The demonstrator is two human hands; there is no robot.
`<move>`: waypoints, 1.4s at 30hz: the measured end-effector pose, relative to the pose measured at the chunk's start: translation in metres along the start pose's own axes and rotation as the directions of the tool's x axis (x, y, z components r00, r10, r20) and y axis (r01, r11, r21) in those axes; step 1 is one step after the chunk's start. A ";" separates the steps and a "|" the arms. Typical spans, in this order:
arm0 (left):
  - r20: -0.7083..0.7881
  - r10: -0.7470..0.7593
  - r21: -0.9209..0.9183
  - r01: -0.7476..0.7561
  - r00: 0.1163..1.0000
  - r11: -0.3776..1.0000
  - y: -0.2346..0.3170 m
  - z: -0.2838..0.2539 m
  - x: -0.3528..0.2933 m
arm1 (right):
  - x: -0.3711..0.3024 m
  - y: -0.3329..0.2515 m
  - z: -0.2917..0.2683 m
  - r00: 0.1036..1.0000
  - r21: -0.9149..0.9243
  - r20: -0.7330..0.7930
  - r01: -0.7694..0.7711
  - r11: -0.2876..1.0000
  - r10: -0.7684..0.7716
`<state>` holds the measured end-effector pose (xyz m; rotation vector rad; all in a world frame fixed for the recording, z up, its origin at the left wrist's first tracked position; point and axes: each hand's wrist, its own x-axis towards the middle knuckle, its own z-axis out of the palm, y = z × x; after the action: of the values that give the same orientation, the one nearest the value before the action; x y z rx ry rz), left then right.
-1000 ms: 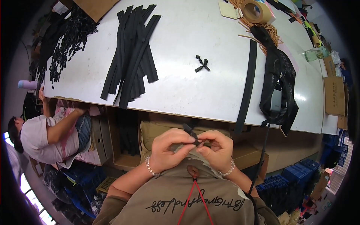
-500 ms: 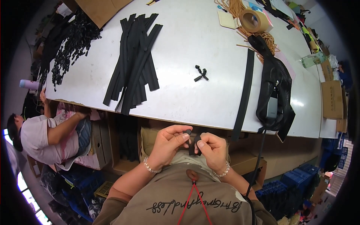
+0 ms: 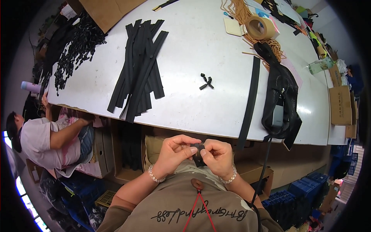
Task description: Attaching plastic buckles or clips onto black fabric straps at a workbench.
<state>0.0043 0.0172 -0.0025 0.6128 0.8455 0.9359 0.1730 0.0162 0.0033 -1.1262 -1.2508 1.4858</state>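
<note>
- At the lower centre of the frame, just off the near edge of the white table (image 3: 181,116), the left hand (image 3: 173,154) pinches a dark item (image 3: 199,147) between thumb and forefinger, its other fingers loosely curled.
- The right hand (image 3: 218,156) grips the same dark item from the other side, thumb pressed over it and fingers folded in; a dark strap-like end hangs below the fingertips. Whether this is one piece or two cannot be told, as the fingers cover most of it.
- Work on the held item looks unfinished, judging by the fingers of both hands meeting on it.
- A few small black pieces (image 3: 209,82) lie grouped at upper centre, apart from the hands; whether these are finished or waiting cannot be told.
- Left of them, a pile of black strips (image 3: 135,77) lies crossed and overlapping, untouched by either hand; the strips look plain, so they are probably work left to do.
- Right of centre, a lone black strip (image 3: 251,100) lies lengthwise over the near edge, beside a black mesh bag (image 3: 288,87).
- At upper left, a heap of small black parts (image 3: 79,44) spreads across the table; their condition is too small to judge.
</note>
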 end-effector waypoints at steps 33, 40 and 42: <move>0.058 0.288 0.319 -0.291 0.956 0.902 -0.004 0.001 -0.005 | -0.006 -0.005 -0.005 0.990 0.027 -0.031 -0.138 0.990 0.139; 0.125 0.487 0.437 -0.489 0.864 0.755 0.002 -0.001 -0.008 | -0.004 -0.009 -0.007 0.948 -0.184 0.029 0.317 0.931 -0.317; 0.194 0.529 0.476 -0.551 0.826 0.686 0.005 -0.001 -0.007 | -0.004 -0.008 -0.008 0.936 -0.185 0.033 0.350 0.918 -0.350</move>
<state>-0.0010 0.0133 0.0038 1.4100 0.8985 1.2316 0.1825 0.0147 0.0107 -0.9579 -1.5282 1.1160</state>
